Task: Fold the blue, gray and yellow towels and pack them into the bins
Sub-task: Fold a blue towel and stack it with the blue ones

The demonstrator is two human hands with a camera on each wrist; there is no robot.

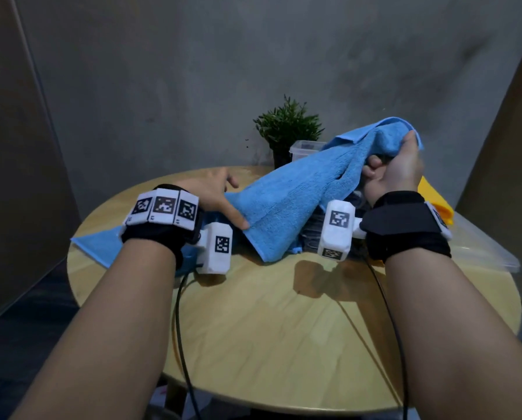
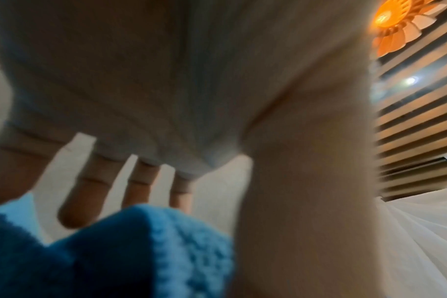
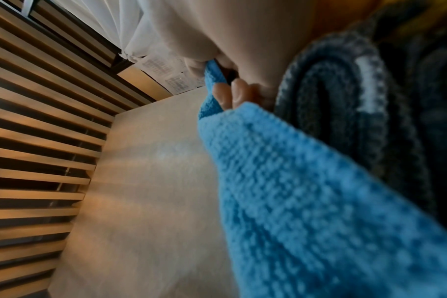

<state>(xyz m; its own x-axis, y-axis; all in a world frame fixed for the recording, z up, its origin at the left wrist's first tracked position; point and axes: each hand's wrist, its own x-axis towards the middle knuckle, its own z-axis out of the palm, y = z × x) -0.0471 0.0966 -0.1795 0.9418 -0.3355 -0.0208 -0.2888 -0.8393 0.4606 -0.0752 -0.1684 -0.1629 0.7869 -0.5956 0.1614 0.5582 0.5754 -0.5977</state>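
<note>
A blue towel stretches across the round wooden table, one end lifted high at the right. My right hand grips that raised end; the right wrist view shows its fingers curled round the blue towel. My left hand lies with straight, spread fingers over the towel's lower part, thumb on its fold. In the left wrist view the spread fingers hover above the blue towel. A gray towel lies under the right hand. A yellow towel shows behind the right wrist.
A clear plastic bin stands at the back beside a small potted plant. Another clear bin sits at the table's right edge. Black cables trail from both wrists over the near table edge.
</note>
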